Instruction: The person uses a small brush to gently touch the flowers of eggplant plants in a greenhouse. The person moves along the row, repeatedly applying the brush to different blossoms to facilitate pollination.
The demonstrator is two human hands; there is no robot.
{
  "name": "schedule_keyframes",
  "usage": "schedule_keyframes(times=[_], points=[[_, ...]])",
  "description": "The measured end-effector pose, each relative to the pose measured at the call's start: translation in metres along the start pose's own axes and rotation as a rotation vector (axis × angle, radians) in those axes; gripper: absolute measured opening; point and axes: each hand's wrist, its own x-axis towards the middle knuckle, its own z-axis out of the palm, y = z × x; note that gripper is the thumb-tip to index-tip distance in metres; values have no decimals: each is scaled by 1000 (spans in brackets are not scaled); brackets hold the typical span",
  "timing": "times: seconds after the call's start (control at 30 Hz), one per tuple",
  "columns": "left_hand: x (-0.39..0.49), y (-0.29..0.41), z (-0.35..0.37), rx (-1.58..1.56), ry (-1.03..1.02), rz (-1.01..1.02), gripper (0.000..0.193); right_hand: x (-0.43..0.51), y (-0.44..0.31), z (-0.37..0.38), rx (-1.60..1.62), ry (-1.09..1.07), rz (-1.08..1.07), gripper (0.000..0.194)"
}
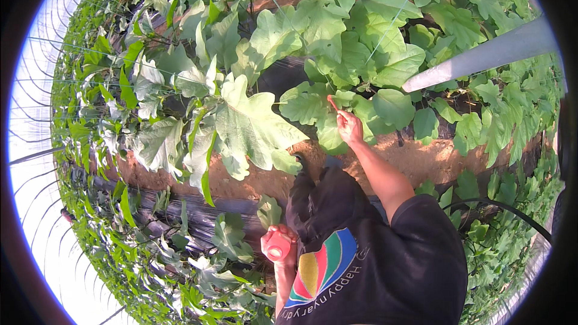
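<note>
My right hand [350, 128] reaches in among the leaves and grips a thin red stick [333, 102], whose thicker reddish tip rests close to or against the foliage. Lobed green leaves of what look like eggplant plants [302, 104] surround that tip. Whether it touches a flower or stem cannot be made out. Low by my torso, my left hand [280, 234] is wrapped around a small red, open-topped container [277, 252] with a pale opening. A large sunlit leaf [253, 122] spreads between the two hands.
A grey metal pipe [483, 54] slants in from the right. Thin support strings [397, 13] cross the plants. Below runs a soil path [253, 183] beside black plastic mulch [216, 212]. A black hose or cable [505, 207] curves at the right; greenhouse hoops [38, 117] stand at left.
</note>
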Motion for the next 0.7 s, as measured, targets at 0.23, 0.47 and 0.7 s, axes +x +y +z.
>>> schedule_keyframes(times=[0.23, 0.47, 0.7], points=[[-15, -5, -6, -82, 66, 43, 28, 7, -9, 15, 87, -46, 20, 20], [-21, -10, 0, -84, 89, 67, 27, 8, -20, 12, 30, 29, -92, 17], [-14, -9, 6, -72, 75, 30, 26, 15, -4, 12, 18, 39, -64, 17]])
